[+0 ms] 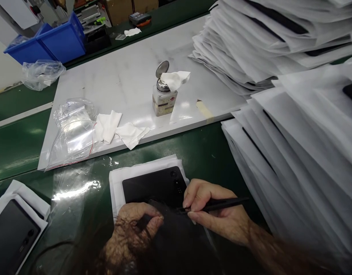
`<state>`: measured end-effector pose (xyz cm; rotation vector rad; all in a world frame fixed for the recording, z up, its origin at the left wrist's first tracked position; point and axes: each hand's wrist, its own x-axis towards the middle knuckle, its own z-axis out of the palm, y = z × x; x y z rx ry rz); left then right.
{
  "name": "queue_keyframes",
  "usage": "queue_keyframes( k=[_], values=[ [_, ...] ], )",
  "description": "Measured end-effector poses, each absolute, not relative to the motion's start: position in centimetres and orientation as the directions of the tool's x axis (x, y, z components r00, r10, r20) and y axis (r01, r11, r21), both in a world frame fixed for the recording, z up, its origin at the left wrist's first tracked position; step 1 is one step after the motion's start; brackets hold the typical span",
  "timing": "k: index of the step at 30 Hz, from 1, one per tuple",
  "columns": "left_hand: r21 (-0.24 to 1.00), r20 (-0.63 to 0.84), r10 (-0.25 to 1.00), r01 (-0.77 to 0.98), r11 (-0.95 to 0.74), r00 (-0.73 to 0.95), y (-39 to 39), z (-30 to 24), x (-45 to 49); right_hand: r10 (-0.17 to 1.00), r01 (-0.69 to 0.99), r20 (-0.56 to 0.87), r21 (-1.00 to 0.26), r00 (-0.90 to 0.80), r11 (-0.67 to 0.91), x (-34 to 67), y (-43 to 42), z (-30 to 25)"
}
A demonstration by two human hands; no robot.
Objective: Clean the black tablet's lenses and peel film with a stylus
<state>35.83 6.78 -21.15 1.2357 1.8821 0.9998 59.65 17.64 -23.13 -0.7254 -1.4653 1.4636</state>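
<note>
A flat black panel (153, 186) with small camera holes lies on a white foam sleeve (115, 187) on the green surface in front of me. My right hand (218, 214) pinches a thin black stick-like tool (222, 205), its tip at the panel's near right part. My left hand (133, 233) is curled closed on the panel's near left edge, fingers pressed onto a dark piece I cannot make out. Dark hair hangs over the lower view and hides part of the panel.
A white board (130, 80) carries a solvent pump bottle (163, 97) with a wipe, folded white wipes (118, 131) and clear plastic bags (73, 131). Tall stacks of white-sleeved panels (302, 145) fill the right. Another sleeved black panel (12, 229) lies lower left. Blue bins (50, 42) stand far left.
</note>
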Motion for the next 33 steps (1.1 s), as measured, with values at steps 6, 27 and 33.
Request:
queue_keyframes(
  k=[6,27,33],
  values=[
    [0.896,-0.069,0.944,0.395,0.201,-0.322,6.9,-21.4,36.2,0.883,-0.224,0.272,-0.955,-0.382,0.197,59.5,17.3,-22.9],
    [0.749,-0.144,0.967,0.615,0.245,-0.21,6.3,-22.4,34.6,0.978,-0.275,-0.188,-0.949,0.093,-0.156,58.0,17.8,-25.0],
    [0.778,-0.091,0.974,0.595,0.2,-0.209,6.3,-23.0,34.4,0.976,-0.27,-0.188,-0.95,0.106,-0.154,58.0,17.8,-25.3]
  ],
)
